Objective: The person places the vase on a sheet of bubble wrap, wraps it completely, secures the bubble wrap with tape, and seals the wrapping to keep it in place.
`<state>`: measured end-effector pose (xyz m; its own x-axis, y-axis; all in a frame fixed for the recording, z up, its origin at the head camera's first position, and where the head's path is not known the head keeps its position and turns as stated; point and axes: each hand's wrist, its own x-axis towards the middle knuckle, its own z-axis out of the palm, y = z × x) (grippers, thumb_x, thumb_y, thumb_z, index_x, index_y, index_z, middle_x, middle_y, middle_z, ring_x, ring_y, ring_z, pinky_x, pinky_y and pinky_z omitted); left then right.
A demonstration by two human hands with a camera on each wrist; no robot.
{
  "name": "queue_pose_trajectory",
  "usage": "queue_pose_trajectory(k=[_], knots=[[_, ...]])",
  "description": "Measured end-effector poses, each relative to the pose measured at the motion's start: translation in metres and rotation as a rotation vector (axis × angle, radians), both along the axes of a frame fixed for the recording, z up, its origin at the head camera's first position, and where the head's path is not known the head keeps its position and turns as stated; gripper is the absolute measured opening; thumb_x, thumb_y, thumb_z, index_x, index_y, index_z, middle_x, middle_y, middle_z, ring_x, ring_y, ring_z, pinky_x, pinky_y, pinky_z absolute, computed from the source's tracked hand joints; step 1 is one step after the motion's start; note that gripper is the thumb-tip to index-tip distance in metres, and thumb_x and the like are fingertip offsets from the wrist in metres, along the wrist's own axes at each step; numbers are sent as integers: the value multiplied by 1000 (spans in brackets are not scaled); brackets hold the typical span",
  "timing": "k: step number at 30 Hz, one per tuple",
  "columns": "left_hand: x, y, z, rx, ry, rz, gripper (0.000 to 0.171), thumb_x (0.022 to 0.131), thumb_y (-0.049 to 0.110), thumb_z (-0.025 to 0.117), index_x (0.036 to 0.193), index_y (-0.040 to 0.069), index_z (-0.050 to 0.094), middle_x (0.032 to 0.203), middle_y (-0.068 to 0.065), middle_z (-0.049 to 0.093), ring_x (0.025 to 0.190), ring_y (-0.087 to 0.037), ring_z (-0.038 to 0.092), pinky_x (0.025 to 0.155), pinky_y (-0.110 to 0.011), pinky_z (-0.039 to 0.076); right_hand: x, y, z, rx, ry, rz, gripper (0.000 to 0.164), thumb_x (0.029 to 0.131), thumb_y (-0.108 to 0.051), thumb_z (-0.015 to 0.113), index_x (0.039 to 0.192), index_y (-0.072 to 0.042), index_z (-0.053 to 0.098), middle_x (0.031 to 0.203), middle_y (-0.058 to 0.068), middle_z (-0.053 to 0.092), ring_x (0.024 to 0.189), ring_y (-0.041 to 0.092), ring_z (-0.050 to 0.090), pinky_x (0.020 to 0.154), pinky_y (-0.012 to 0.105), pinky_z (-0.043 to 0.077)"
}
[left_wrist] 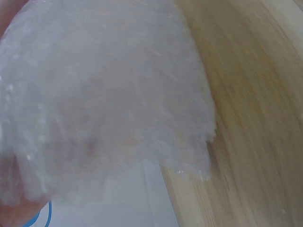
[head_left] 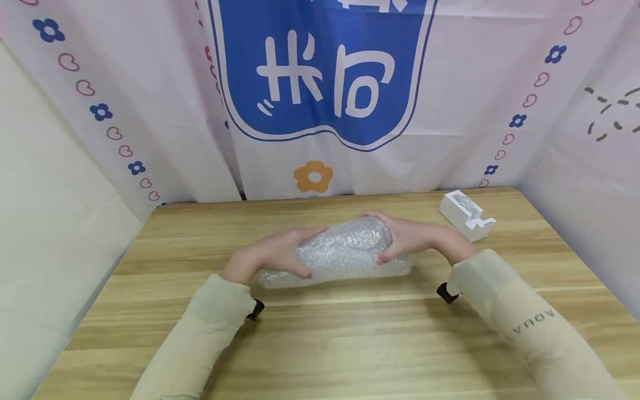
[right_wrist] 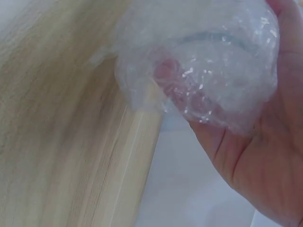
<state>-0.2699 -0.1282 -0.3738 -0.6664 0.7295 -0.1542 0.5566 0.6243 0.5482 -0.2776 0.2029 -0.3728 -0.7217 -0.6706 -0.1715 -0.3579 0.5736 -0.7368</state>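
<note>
A bundle of clear bubble wrap (head_left: 345, 250) is held in both hands over the middle of the wooden table. The left hand (head_left: 285, 250) grips its left part, thumb on the near side. At the other end, the right hand (head_left: 407, 233) wraps fingers and thumb around the bundle. A loose flap of the wrap hangs along the near lower side. In the left wrist view the bubble wrap (left_wrist: 109, 85) covers most of the left fingers. Through the bubble wrap (right_wrist: 227, 71) in the right wrist view, a dark curved line and the right thumb show.
A white tape dispenser (head_left: 465, 216) with a roll of clear tape stands at the table's back right, just beyond the right forearm. Behind the table (head_left: 320, 344) hangs a printed cloth (head_left: 270, 166) with a blue badge. Pale walls stand on both sides.
</note>
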Motion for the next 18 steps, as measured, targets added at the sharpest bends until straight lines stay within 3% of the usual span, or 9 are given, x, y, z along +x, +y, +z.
queue_pose_trajectory(k=[3,6,14,18], knots=[[1,-1,1,4,-9,20,107,79,24,86,165,23,23,168,-11,22,150,-35,28,115,-56,34,0,1,-2,-1,-6,-11,114,75,-28,90,161,-15,16,154,24,36,133,42,46,109,61,39],[4,-2,1,-8,57,20,106,80,29,86,165,25,23,169,-13,18,150,-39,26,113,-61,35,0,1,-3,-13,-12,-13,115,74,-29,90,161,-15,16,154,24,35,134,42,44,110,61,37],[20,-3,-5,-55,443,-37,101,82,41,85,163,22,29,165,-14,30,145,-41,35,103,-72,39,-3,1,-2,-11,-45,-15,112,77,-28,87,161,-17,14,157,23,31,138,41,39,112,63,33],[25,-1,-10,-58,524,-25,102,80,47,86,163,22,31,160,-10,39,141,-37,41,100,-69,43,-6,2,-2,-19,-72,-4,112,78,-27,85,162,-14,12,157,24,30,138,42,38,112,62,34]])
